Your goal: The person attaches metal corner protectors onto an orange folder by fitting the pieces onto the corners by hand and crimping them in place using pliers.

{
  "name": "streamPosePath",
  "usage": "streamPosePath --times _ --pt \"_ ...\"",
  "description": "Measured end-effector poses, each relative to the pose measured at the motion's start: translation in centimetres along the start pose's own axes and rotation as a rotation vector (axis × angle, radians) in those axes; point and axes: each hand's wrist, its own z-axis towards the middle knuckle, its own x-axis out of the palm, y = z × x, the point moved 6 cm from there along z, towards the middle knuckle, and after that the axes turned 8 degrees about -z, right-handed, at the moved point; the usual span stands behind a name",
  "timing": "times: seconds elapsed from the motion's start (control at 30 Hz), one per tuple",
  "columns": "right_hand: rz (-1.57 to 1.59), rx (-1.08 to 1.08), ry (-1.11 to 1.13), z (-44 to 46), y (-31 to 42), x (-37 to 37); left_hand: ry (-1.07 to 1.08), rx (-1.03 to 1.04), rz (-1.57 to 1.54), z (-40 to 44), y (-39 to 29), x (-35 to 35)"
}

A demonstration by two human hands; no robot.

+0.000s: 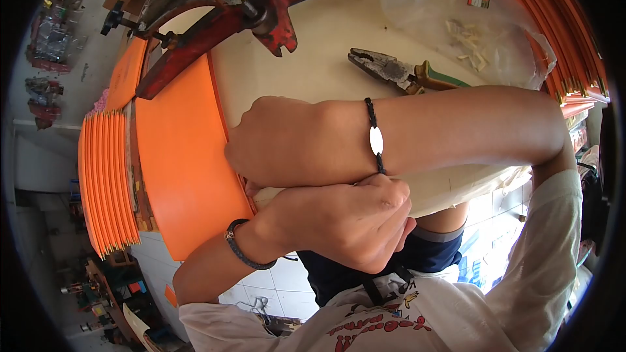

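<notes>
My right hand (280, 137) is closed, its back toward me and its fingers mostly hidden beneath. It rests at the edge of an orange folder (179, 156). On my right wrist is a black cord bracelet (375, 139) with a white oval plate. My left hand (345, 218) crosses just below it, also closed, its knuckles touching the underside of the right wrist beside the bracelet's lower end. What either hand holds, if anything, is hidden. A dark braided bracelet (238, 251) sits on my left wrist.
Combination pliers (391, 70) with green handles lie beyond my right forearm. A clear plastic bag (424, 0) holds small pale pieces. A red metal frame (195, 52) spans the top. Orange folders with metal tips stand stacked at left (104, 182) and right (548, 19).
</notes>
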Motion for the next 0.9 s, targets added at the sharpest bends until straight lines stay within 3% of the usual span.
streamPosePath --times 0.13,0.57,0.9 --pt "-0.009 -0.109 0.049 -0.6 0.2 -1.5 0.039 -0.099 -0.033 0.2 0.3 -0.2" --pt "0.058 0.003 0.099 0.1 -0.1 -0.6 0.030 -0.116 -0.054 0.1 0.4 -0.2" --pt "0.070 -0.074 0.088 -0.4 -0.1 -1.6 0.028 -0.135 -0.098 0.3 0.7 -0.4"
